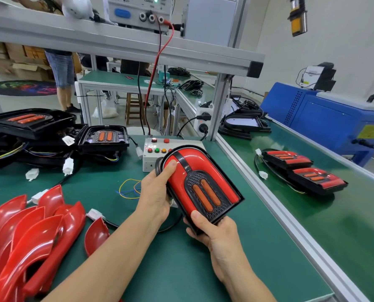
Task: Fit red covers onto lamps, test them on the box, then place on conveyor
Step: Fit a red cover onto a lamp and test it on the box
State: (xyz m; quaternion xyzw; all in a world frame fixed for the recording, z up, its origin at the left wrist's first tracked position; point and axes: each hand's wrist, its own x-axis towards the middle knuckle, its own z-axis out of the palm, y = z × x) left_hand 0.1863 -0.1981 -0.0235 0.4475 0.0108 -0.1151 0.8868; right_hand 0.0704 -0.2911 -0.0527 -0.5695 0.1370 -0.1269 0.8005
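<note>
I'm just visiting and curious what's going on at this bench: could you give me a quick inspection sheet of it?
Surface: green matted workbench; green conveyor belt on the right.
Job's things: black lamp with glossy red cover fitted, held above white button test box; two covered lamps on the conveyor.
Clutter: loose red covers; uncovered black lamps.
Hands: left hand and right hand both grip the lamp.
Cables: red lead hanging from power supply; coloured wires.
Surroundings: blue machine.
</note>
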